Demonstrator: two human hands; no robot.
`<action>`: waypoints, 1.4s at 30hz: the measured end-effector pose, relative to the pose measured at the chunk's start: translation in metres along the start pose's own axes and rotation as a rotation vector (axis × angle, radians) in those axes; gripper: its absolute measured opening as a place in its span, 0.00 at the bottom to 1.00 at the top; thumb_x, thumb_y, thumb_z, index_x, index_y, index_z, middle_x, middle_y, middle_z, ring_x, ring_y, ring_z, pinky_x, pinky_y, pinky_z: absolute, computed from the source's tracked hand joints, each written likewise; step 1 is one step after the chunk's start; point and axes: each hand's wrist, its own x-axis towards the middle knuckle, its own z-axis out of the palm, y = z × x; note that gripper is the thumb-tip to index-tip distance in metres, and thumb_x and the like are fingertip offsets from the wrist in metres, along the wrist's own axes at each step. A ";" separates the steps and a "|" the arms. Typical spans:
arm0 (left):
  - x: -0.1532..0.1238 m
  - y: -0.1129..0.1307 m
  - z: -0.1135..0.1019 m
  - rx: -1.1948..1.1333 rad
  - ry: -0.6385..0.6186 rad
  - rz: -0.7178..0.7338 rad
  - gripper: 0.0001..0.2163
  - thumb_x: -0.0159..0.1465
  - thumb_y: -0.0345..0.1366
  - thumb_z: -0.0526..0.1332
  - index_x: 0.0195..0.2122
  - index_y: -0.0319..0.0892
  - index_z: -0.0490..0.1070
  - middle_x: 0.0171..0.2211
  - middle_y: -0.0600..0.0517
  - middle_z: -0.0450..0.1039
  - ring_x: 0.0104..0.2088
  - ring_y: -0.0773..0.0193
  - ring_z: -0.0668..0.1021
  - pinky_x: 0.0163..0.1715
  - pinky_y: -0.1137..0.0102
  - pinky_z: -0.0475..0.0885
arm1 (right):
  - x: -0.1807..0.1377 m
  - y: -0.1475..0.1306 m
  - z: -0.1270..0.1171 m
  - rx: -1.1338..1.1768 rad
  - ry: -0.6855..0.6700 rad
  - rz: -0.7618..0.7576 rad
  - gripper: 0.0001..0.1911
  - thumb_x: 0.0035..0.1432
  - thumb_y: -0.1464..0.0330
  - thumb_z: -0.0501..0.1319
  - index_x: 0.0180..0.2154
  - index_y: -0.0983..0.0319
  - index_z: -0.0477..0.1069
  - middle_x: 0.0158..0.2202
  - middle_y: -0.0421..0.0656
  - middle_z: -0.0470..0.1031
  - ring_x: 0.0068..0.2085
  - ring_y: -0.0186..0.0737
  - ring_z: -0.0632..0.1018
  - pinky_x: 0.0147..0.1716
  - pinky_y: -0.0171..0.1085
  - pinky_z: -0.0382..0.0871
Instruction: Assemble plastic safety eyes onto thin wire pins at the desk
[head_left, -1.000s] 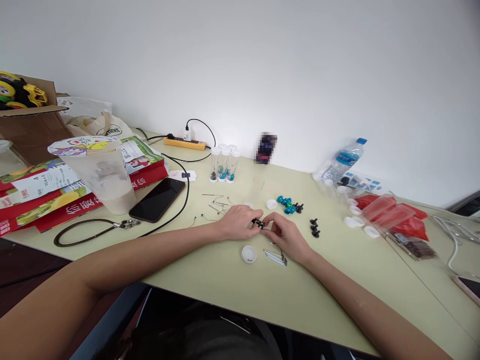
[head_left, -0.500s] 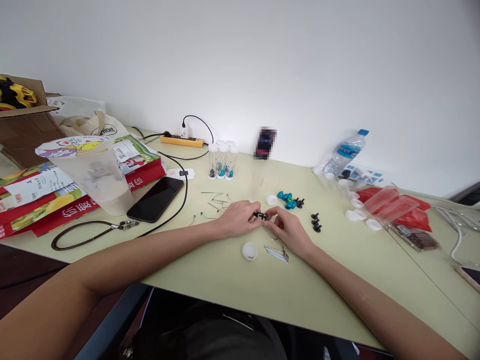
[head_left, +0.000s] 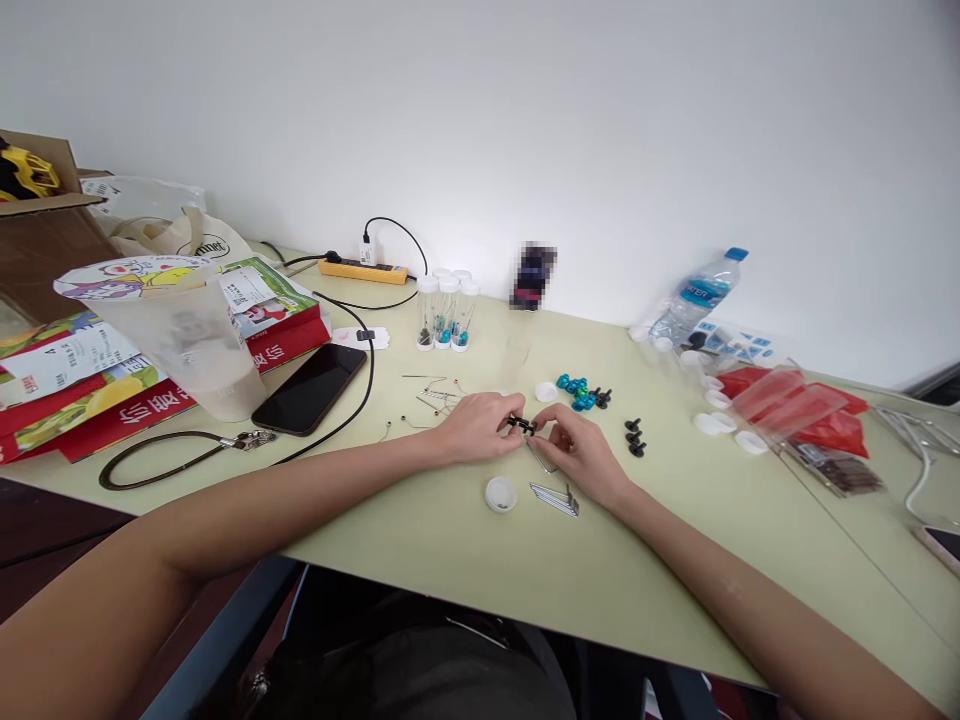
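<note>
Small black part (head_left: 519, 424) sits between the hands, pinched in the left hand (head_left: 478, 426); the right hand (head_left: 579, 450) narrows its fingers at the far end, grip unclear. Below the hands, a round white plastic cap (head_left: 500, 495) and bent silver metal rods (head_left: 555, 501) lie on the bench (head_left: 450, 535).

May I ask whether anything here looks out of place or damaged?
Nothing looks spilled. One odd spot: a pixelated patch at the wall behind the table, hiding whatever is there. Thin pieces lie untidily scattered near the left hand, and the black part it holds is too small to judge for damage.
</note>
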 end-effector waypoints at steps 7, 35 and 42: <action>0.001 0.003 -0.002 0.037 -0.008 -0.004 0.03 0.56 0.34 0.52 0.31 0.43 0.62 0.25 0.55 0.68 0.26 0.65 0.69 0.21 0.73 0.54 | 0.001 0.000 0.000 0.010 -0.033 0.045 0.11 0.57 0.58 0.55 0.36 0.58 0.63 0.18 0.34 0.63 0.20 0.33 0.66 0.22 0.33 0.59; 0.000 0.000 0.001 0.015 0.024 0.016 0.03 0.58 0.33 0.52 0.33 0.43 0.62 0.25 0.55 0.67 0.29 0.64 0.70 0.25 0.72 0.60 | 0.001 0.001 -0.001 -0.012 -0.002 0.054 0.11 0.60 0.59 0.50 0.34 0.59 0.63 0.20 0.35 0.61 0.21 0.34 0.64 0.22 0.33 0.57; 0.001 0.000 0.001 0.031 0.026 0.027 0.03 0.57 0.33 0.52 0.31 0.43 0.63 0.25 0.54 0.66 0.28 0.64 0.69 0.24 0.72 0.59 | 0.000 0.000 0.000 0.026 -0.019 0.051 0.10 0.59 0.59 0.52 0.35 0.58 0.62 0.20 0.35 0.62 0.20 0.33 0.64 0.22 0.33 0.58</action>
